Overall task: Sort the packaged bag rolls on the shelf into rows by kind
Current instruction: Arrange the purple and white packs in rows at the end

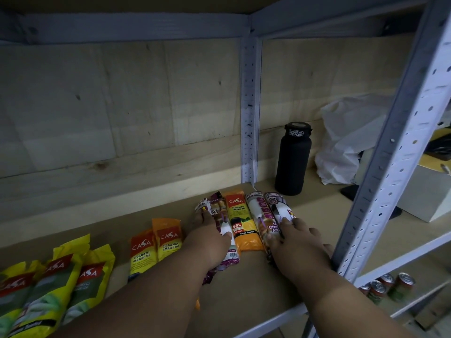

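The packaged bag rolls lie flat on the shelf board (73, 223), at its front. At the left are 3 yellow-green packs (48, 284). Beside them are 2 orange-yellow packs (156, 247). Under the hands is a mixed group: a purple-white pack (214, 208), an orange lemon pack (240, 223) touching it, then 2 more purple-white packs (266, 215) side by side.

The left hand (210, 242) lies on the first purple-white pack, its grip closed loosely over the wrapper, thumb on the edge next to the orange one. The right hand (296, 242) presses its fingers flat on the 2 packs at the right; I cannot tell if it really holds them or only pushes.

I judge these packs light and soft: a thin, glossy film around a tight roll of plastic. The ends of the film are loose and crinkled, so they will bend and slip if pinched there. The firm middle, where the roll sits, is the better place to take hold, across the width. Nothing here looks fragile. Because the film is smooth, the packs should slide easily on the board, and neighbours that touch may move together.
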